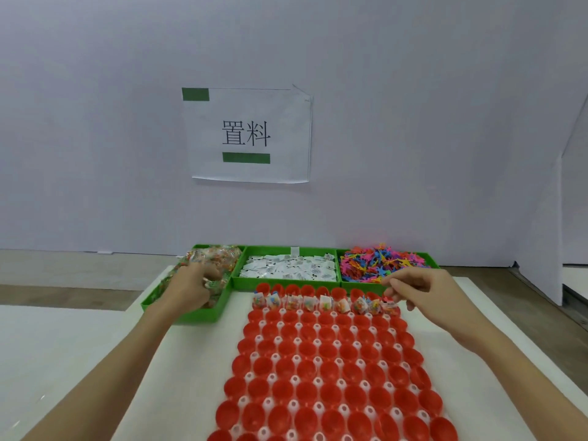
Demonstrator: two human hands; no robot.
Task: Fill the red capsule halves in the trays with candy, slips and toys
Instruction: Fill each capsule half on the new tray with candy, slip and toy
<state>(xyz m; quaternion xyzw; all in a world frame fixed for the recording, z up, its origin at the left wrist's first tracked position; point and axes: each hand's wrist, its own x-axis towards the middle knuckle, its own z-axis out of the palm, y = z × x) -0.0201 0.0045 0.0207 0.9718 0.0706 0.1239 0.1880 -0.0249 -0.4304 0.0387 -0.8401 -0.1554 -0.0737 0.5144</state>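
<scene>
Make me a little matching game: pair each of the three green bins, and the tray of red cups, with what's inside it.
Things:
1. left green bin
2. middle green bin
3. right green bin
4. red capsule halves in the near rows

Contents:
A. bright plastic toys in many colours
B. nothing in them yet
C. clear packets of candy, where the left hand reaches
D. white printed slips

Pairs: 1-C, 2-D, 3-A, 4-B
</scene>
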